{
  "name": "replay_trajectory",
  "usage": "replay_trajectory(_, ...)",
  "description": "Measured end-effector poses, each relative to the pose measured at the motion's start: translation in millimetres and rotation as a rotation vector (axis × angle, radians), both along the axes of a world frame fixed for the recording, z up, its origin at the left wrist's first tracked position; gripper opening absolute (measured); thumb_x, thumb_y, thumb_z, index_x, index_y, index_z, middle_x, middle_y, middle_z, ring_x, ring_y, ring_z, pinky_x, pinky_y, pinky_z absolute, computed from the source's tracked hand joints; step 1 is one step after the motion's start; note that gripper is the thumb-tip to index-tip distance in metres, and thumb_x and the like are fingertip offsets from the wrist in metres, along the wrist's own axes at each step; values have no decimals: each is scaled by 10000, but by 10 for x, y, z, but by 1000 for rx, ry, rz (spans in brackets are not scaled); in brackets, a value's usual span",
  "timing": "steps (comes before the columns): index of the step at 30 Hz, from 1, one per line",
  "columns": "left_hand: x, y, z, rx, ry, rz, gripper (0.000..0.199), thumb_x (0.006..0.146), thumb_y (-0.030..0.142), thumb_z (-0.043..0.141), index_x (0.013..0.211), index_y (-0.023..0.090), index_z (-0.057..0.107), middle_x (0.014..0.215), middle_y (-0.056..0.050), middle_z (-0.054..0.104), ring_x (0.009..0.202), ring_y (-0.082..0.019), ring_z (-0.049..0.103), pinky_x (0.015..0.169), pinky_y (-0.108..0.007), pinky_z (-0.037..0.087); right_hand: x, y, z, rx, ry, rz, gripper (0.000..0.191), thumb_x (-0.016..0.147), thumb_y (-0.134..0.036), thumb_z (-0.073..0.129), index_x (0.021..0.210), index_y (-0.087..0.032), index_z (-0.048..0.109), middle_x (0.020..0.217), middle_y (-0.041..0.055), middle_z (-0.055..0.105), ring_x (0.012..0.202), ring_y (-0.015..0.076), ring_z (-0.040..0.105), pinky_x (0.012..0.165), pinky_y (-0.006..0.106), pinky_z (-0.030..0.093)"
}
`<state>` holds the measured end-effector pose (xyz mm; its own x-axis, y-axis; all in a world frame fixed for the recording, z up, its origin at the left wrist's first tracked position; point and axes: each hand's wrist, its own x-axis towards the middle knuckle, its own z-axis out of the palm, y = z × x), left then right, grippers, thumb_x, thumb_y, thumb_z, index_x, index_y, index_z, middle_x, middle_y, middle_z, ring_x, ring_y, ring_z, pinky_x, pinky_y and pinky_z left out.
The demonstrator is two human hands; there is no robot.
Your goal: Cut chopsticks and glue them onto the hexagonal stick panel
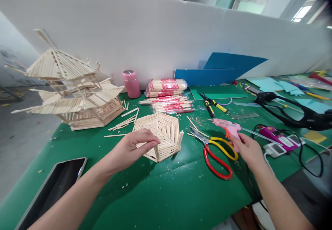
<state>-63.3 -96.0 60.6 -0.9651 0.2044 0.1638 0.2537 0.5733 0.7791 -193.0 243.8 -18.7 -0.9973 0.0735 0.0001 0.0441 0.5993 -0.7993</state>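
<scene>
A flat polygonal panel of wooden sticks (169,130) lies on the green table (155,195). My left hand (137,145) is closed, with thumb and forefinger pinching the top of a short upright stick (156,154) at the panel's near corner. Another short upright post (180,140) stands at the right corner. In my right hand (249,150) is a pink glue gun (227,126), its nozzle pointing left, away from the panel. Scissors (218,171) with red and yellow handles lie between the panel and my right hand.
A stick pagoda model (77,98) stands at the left, beside loose sticks (127,121). Behind are a pink container (131,84), wrapped stick bundles (166,86) and pliers (209,107). A phone (57,185) lies front left; a power strip (278,136) and black frame (293,116) are right.
</scene>
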Motion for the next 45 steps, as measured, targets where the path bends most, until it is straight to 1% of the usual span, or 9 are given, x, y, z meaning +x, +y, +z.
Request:
replay_trajectory(5, 16, -7, 3, 21, -23, 13, 166, 811, 217, 461, 814, 180, 623, 762, -20, 603, 723, -126, 532, 654, -233, 414, -162, 43, -99, 240, 56, 16, 342, 652, -463, 525, 789, -167, 628, 555, 27, 583, 515, 207, 562, 503, 297, 408)
replay_trajectory(11, 10, -1, 16, 55, -34, 2, 184, 808, 227, 461, 819, 189, 641, 773, -35, 599, 735, -140, 533, 646, -255, 419, -38, -134, 56, 374, 226, 32, 409, 673, -448, 527, 952, -155, 585, 889, 117, 579, 845, 290, 518, 697, 402, 394)
replay_trajectory(15, -8, 1, 24, 73, -39, -19, 185, 808, 219, 464, 801, 185, 645, 772, -38, 587, 734, -137, 526, 658, -262, 416, 492, -650, 294, 90, 503, 301, 201, 770, -264, 481, 946, -202, 557, 913, 74, 573, 815, 210, 533, 711, 339, 412)
replay_trajectory(18, -8, 1, 24, 80, -41, -29, 187, 809, 223, 468, 795, 186, 650, 769, -36, 578, 737, -134, 521, 668, -259, 411, 861, -1074, 366, -66, 406, 642, 218, 772, -175, 484, 984, -198, 531, 800, 45, 555, 730, 172, 527, 654, 297, 428)
replay_trajectory(21, 8, -12, 11, 96, -47, -28, 174, 804, 233, 482, 851, 196, 645, 762, -29, 561, 717, -126, 511, 651, -250, 409, 1031, -1394, 341, -171, 292, 777, 305, 776, -179, 484, 1081, -172, 474, 783, 36, 530, 698, 152, 515, 642, 281, 433)
replay_trajectory(27, 4, -52, -3, 125, -65, -38, 177, 796, 249, 498, 877, 212, 651, 749, -21, 526, 709, -118, 497, 627, -238, 407, 1026, -1752, 285, -163, 253, 755, 274, 765, -260, 506, 1021, -163, 507, 681, 3, 501, 583, 134, 472, 537, 264, 390)
replay_trajectory(33, -40, -50, 36, 150, -91, -78, 187, 781, 254, 512, 917, 235, 638, 774, -19, 532, 736, -130, 514, 663, -263, 424, 990, -1861, 279, -117, 339, 749, 153, 795, -223, 438, 710, -165, 552, 622, 13, 510, 582, 135, 473, 520, 249, 347)
replay_trajectory(38, 50, -35, -33, 177, -96, 1, 425, 674, 276, 637, 1080, 220, 525, 835, -18, 556, 772, -146, 510, 729, -297, 421, 982, -1852, 259, -128, 315, 778, 137, 792, -232, 450, 824, -176, 571, 705, 37, 557, 641, 158, 506, 563, 266, 380)
replay_trajectory(45, 132, 83, -202, 337, -60, 106, 189, 760, 222, 541, 932, 187, 611, 792, -33, 550, 759, -146, 516, 705, -287, 419, 985, -1857, 256, -118, 281, 781, 148, 805, -248, 443, 801, -171, 570, 676, 30, 533, 630, 158, 507, 547, 265, 374)
